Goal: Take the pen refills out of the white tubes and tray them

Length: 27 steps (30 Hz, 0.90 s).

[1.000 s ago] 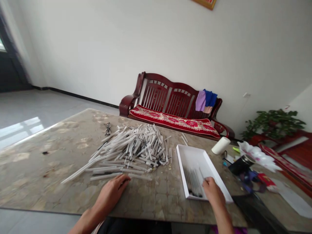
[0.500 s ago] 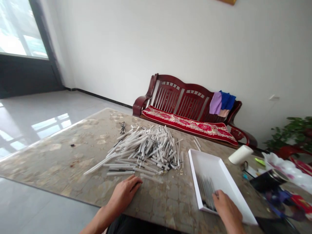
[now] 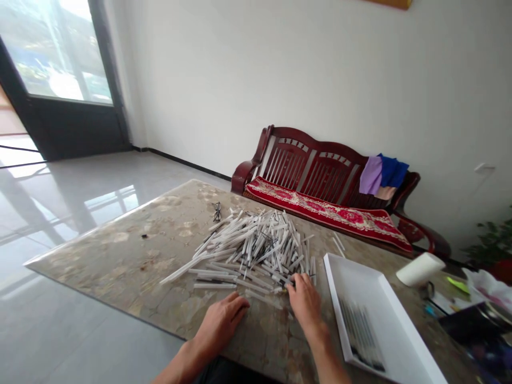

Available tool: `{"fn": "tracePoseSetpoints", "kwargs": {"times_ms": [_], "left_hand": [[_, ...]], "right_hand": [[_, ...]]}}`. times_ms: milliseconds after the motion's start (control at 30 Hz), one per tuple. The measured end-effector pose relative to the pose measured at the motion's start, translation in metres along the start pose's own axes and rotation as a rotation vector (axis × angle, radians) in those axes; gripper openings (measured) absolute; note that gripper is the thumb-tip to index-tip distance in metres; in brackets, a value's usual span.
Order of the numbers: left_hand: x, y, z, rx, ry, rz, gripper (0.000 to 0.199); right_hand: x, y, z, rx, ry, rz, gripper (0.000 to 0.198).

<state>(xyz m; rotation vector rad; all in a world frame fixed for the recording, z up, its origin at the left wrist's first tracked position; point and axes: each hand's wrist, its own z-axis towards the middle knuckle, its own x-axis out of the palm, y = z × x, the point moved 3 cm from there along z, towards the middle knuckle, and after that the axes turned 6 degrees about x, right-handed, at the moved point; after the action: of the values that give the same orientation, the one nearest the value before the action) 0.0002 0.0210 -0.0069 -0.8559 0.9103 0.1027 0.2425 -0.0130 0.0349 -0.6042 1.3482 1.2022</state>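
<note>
Right hand (image 3: 305, 301): fingers bent at the near right edge of a heap of whitish tubes (image 3: 256, 240); cannot tell whether any is pinched. Left hand (image 3: 224, 318) loosely curled on the table (image 3: 120, 261), grip hidden. Shallow white box (image 3: 372, 288), right of both, contains a row of slender rods (image 3: 363, 330).

Can see dk red bench (image 3: 287, 159) w/ red mat (image 3: 320, 205) on seat, cloths (image 3: 370, 175) over back at R end. Also spot white roll (image 3: 420, 269) lying nr black flask (image 3: 460, 321), plant (image 3: 491, 242) at R edge, dk-framed door (image 3: 80, 128) far L.
</note>
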Motion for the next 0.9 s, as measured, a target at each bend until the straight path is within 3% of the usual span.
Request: {"fn": "tracePoseSetpoints", "kwargs": {"times_ms": [167,300,433,533,600,700,800,900], "left_hand": [[-0.001,-0.008,0.003,0.128,-0.162,0.049,0.021],[-0.004,-0.031,0.014,0.268,-0.251,0.182,0.034],[-0.003,-0.044,0.030,0.280,-0.174,0.292,0.036],[-0.001,-0.037,0.033,0.229,-0.074,0.293,0.026],[0.001,-0.029,0.029,0.174,-0.064,0.275,0.023],[0.005,-0.019,0.020,0.123,-0.066,0.237,0.024],[0.009,-0.016,0.015,0.099,-0.050,0.209,0.026],[0.010,-0.016,0.016,0.062,-0.022,0.190,0.030]], "right_hand": [[-0.006,-0.007,-0.010,-0.001,-0.053,-0.028,0.019],[-0.011,0.005,-0.036,-0.042,-0.043,0.149,0.020],[-0.011,0.031,-0.050,-0.123,0.060,0.391,0.018],[-0.011,0.033,-0.035,-0.160,0.134,0.482,0.018],[-0.013,0.023,-0.014,-0.101,0.082,0.412,0.020],[-0.017,0.006,0.018,0.014,-0.037,0.105,0.020],[-0.014,0.002,0.038,0.016,0.011,-0.196,0.016],[-0.009,0.005,0.046,0.006,0.062,-0.304,0.009]]}}
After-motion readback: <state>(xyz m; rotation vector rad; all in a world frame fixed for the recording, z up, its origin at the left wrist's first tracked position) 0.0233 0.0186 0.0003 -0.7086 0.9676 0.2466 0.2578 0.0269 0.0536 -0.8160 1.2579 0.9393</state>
